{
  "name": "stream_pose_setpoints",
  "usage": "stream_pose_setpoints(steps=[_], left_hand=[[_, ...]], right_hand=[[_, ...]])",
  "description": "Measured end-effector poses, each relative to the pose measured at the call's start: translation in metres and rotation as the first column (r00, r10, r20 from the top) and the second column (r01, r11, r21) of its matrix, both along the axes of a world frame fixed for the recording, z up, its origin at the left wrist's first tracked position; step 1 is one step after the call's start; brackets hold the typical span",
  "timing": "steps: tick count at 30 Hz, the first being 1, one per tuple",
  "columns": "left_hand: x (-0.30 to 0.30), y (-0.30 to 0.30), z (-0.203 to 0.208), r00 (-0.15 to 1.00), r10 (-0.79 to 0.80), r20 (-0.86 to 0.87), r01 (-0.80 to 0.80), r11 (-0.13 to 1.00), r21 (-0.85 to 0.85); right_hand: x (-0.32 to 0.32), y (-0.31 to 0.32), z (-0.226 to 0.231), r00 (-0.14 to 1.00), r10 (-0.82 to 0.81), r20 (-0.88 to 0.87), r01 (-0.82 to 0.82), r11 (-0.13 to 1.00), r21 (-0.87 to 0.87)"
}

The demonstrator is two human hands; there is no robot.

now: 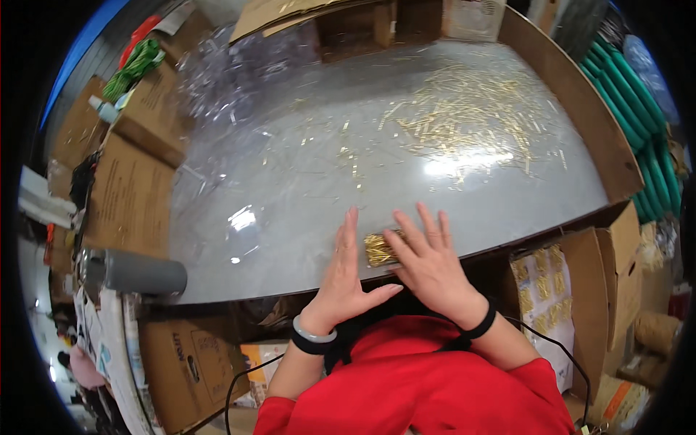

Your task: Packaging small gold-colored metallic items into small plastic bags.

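A small clear plastic box point(378, 249), packed with thin gold-coloured metal pins, lies near the table's front edge between my hands. My left hand point(346, 272) is held on edge just left of the box, fingers stretched out together and thumb pointing right; it grips nothing. On the other side, my right hand point(433, 268) has its fingers spread, with the index finger over the box's right end and the thumb below it. Whether that index finger presses on the pins I cannot tell. A wide heap of loose gold pins point(475, 119) covers the table's far right.
Several clear plastic boxes point(225, 80) pile up at the far left. A grey bottle point(145, 272) lies at the left front corner. Cardboard walls point(573, 94) border the grey table point(290, 232). At the lower right, a carton holds bundled gold pins point(544, 286). A dark cord point(573, 355) hangs nearby.
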State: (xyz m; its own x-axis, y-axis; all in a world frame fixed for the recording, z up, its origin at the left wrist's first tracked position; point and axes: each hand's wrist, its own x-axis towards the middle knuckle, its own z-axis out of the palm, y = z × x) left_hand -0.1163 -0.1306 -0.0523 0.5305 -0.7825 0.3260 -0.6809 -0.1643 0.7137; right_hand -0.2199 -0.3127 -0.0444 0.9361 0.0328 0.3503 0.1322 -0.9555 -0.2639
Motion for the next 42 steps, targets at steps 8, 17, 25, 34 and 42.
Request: stream_pose_setpoints(steps=[8, 17, 25, 34, 42], left_hand=[[0.004, 0.015, -0.014, 0.983, 0.032, -0.181, -0.067, 0.979, -0.192], [0.001, 0.016, -0.025, 0.926, 0.021, -0.376, -0.139, 0.947, -0.288], [-0.003, 0.007, -0.021, 0.924, 0.056, -0.378, -0.177, 0.939, -0.294], [0.000, 0.011, -0.022, 0.950, 0.090, -0.299, -0.163, 0.960, -0.227], [-0.003, 0.008, -0.023, 0.938, 0.145, -0.313, -0.212, 0.958, -0.191]], right_hand=[[0.015, 0.018, -0.008, 0.997, 0.061, -0.039, -0.057, 0.993, 0.103], [0.006, 0.008, -0.001, 0.992, -0.078, 0.099, 0.080, 0.997, -0.009], [0.023, 0.011, -0.028, 0.975, -0.177, 0.136, 0.158, 0.978, 0.139], [0.004, 0.003, -0.029, 0.976, -0.181, 0.121, 0.165, 0.977, 0.131], [-0.081, -0.124, -0.005, 0.858, -0.511, -0.057, 0.490, 0.846, -0.208]])
